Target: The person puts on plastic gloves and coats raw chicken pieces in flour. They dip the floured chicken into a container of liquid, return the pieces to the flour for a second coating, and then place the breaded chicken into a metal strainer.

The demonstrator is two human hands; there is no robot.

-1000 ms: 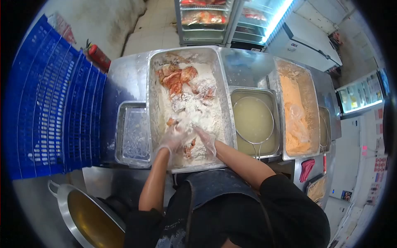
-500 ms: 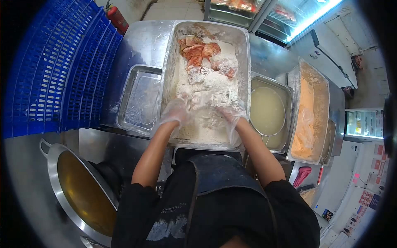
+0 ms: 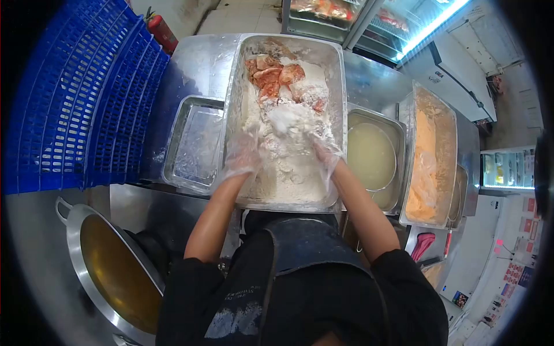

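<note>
On a shiny steel table (image 3: 199, 60) near glass-door fridges (image 3: 326, 26), my plastic-gloved left hand (image 3: 243, 151) and right hand (image 3: 326, 151) work apart at white flour (image 3: 293, 180), beside reddish meat pieces (image 3: 270, 79) in a metal tray (image 3: 336, 64); blur hides their grip.

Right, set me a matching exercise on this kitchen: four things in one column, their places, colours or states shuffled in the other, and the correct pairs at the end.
Things
1. Crates
2. Wide pan
3. Meat pieces
4. Fire extinguisher

Places, colours, states
A. Lying amid white powder
B. Showing just beyond item 1
C. Holding amber liquid
D. Blue, with slotted sides

Right pairs: 1-D, 2-C, 3-A, 4-B
</note>
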